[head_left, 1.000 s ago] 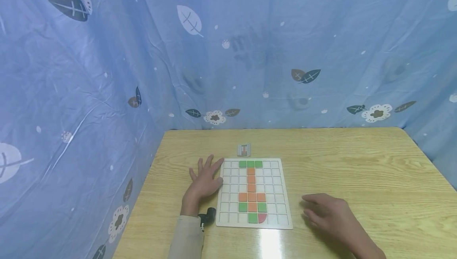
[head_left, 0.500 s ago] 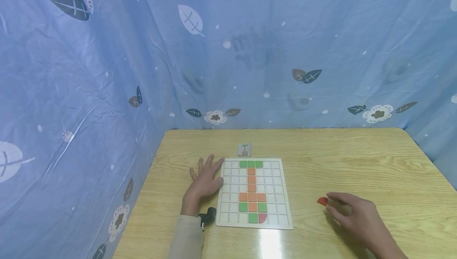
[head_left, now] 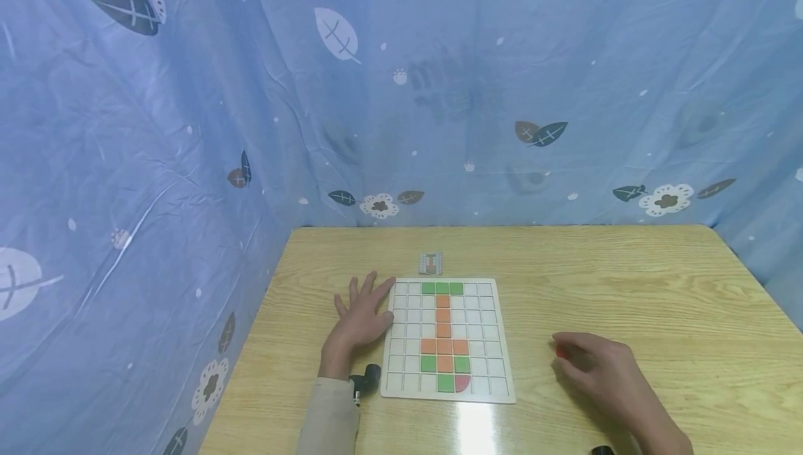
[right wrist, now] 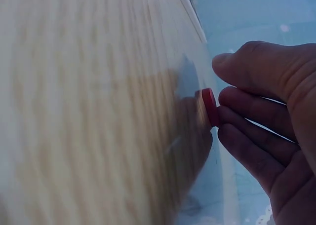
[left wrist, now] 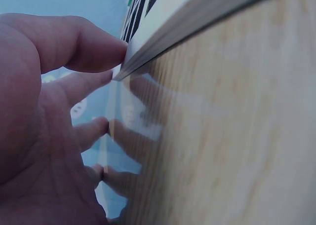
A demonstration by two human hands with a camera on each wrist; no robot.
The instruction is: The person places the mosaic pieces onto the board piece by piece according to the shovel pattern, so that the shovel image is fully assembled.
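Observation:
A white grid board (head_left: pixel 401 345) lies on the table, with green, orange and pink tiles set in some of its squares. My left hand (head_left: pixel 359 322) rests at its left side, fingers spread; in the left wrist view the thumb (left wrist: pixel 101 52) touches the board's edge. To the right of the board, my right hand (head_left: pixel 599 371) reaches over a small red piece (right wrist: pixel 210 107) on the table. Its fingertips (right wrist: pixel 226 114) touch or nearly touch that piece, while the thumb (right wrist: pixel 223 63) stays apart from it. In the head view the hand partly covers the piece.
Behind the board lies a small printed card (head_left: pixel 430 263) with a matching pattern. The wooden table (head_left: pixel 659 281) backs onto a blue patterned curtain (head_left: pixel 477 93), which also hangs along the left. Black wrist mounts (head_left: pixel 371 374) sit by the wrists.
My right hand first moved right, bringing the red piece into view on the table, then came back left over it. The left hand and the board stayed put.

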